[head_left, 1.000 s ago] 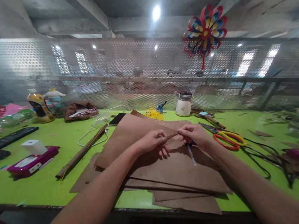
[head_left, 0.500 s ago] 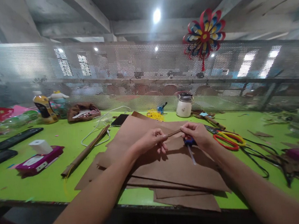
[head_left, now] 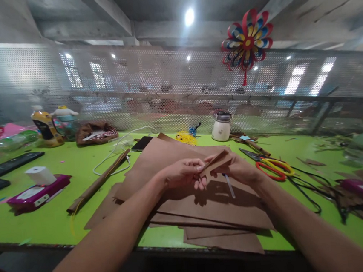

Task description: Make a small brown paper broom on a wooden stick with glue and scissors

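Between my hands, above the paper stack, is a small folded piece of brown paper (head_left: 216, 161). The fingers of my left hand (head_left: 185, 173) pinch its near left end. My right hand (head_left: 237, 167) grips the other end, its fingers partly hidden behind the paper. Several large brown paper sheets (head_left: 174, 196) lie stacked below, with the shadow of my hands on them. A thin pale strip (head_left: 230, 186) on the sheets shows under my right hand; the blue thing it joins is mostly covered.
Red-and-yellow-handled scissors (head_left: 273, 169) and black cords (head_left: 305, 192) lie at right. A rolled brown paper tube (head_left: 99, 182), a purple power strip (head_left: 41, 194) and a white cable (head_left: 103, 158) are at left. A white jar (head_left: 222, 128) stands by the mesh screen (head_left: 150, 79).
The folded paper has turned from edge-on to show its broad face, tilted up to the right. My hands have come closer together. The view has shifted slightly.
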Demonstrator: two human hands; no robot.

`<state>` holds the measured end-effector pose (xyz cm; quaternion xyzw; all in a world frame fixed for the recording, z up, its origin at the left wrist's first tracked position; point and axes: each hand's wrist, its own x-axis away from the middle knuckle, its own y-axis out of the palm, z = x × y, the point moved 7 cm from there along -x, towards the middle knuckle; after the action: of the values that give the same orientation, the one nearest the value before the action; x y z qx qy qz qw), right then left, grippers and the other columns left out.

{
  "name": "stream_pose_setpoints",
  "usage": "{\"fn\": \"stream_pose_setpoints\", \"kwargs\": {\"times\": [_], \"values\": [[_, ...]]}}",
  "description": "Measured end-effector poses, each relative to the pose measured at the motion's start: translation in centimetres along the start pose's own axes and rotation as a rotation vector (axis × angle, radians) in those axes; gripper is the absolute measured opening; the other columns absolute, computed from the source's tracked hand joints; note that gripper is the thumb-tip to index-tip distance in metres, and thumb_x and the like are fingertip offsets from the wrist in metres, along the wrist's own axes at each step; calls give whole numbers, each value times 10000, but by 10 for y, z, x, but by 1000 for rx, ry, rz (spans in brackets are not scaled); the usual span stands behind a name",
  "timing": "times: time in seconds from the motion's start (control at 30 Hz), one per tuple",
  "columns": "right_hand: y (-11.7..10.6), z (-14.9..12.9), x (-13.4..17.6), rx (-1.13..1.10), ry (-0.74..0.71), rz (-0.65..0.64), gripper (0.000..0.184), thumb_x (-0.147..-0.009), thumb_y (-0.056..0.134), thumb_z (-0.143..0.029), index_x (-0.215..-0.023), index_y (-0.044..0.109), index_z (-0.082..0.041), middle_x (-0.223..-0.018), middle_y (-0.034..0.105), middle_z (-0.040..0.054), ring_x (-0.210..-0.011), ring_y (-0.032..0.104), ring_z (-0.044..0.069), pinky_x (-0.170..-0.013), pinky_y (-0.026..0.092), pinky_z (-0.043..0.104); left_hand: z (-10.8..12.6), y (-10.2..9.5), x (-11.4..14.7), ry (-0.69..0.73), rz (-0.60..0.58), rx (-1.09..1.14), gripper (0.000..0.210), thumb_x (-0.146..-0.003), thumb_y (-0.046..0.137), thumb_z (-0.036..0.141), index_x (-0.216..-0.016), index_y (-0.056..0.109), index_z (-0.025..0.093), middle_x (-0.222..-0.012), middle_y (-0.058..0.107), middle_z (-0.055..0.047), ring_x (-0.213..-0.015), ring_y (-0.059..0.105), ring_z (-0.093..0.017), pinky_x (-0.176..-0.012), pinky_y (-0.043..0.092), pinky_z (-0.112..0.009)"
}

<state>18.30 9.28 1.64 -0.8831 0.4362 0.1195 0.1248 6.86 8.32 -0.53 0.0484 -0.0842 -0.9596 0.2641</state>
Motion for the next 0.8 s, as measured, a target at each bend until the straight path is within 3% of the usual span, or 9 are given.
{"fn": "stream_pose_setpoints", "kwargs": {"times": [0.1,0.2,0.27,0.37,0.47,0.53,0.67,0.8], "values": [[6,-6,1,93,-23,5,185,-703,713,-326,-818,718,-182,-786,629,30,-674,553,130,-657,467,278,-4,12,2,-53,-87,25,174,-836,558,307,-908,499,160,-740,671,-94,-643,646,-180,-578,463,-283],[4,-7,1,174,-15,58,185,-742,671,-347,-804,701,-175,-750,615,27,-693,541,141,-678,454,284,-8,14,1,-86,-105,22,207,-824,560,332,-904,526,144,-806,674,-126,-733,659,-216,-653,487,-338],[4,-4,1,207,9,59,229,-777,629,-373,-854,685,-164,-772,625,36,-714,544,147,-699,448,289,-9,3,-2,-67,12,0,189,-798,587,292,-880,543,128,-809,669,-124,-738,655,-206,-682,487,-337],[8,3,1,207,74,-21,257,-815,575,-399,-865,657,-160,-777,614,27,-710,536,133,-677,433,261,-3,-23,-2,19,296,-24,160,-761,617,247,-845,551,127,-762,651,-80,-661,629,-148,-649,475,-278],[12,13,2,277,162,-104,279,-832,544,-412,-746,617,-158,-635,529,-16,-575,451,94,-544,362,215,4,-33,1,61,432,-70,295,-815,540,417,-900,575,138,-747,636,-57,-615,599,-121,-594,461,-247],[13,18,3,366,202,-115,326,-836,527,-420,-648,572,-157,-550,451,-38,-507,370,80,-483,291,211,7,-32,1,45,439,-184,375,-801,534,492,-915,597,140,-720,626,-37,-572,579,-110,-541,440,-230],[10,23,1,488,239,-64,317,-819,522,-399,-624,585,-157,-520,436,-41,-486,349,82,-460,257,218,1,-25,-1,-33,376,-441,325,-677,702,413,-777,612,117,-605,611,-10,-502,556,-107,-492,416,-225],[3,18,-3,560,157,63,213,-767,568,-330,-728,677,-151,-583,560,-11,-533,440,101,-489,323,220,-8,-27,-2,-63,363,-338,292,-695,699,374,-766,584,116,-639,666,-64,-573,629,-157,-571,487,-291]]}}
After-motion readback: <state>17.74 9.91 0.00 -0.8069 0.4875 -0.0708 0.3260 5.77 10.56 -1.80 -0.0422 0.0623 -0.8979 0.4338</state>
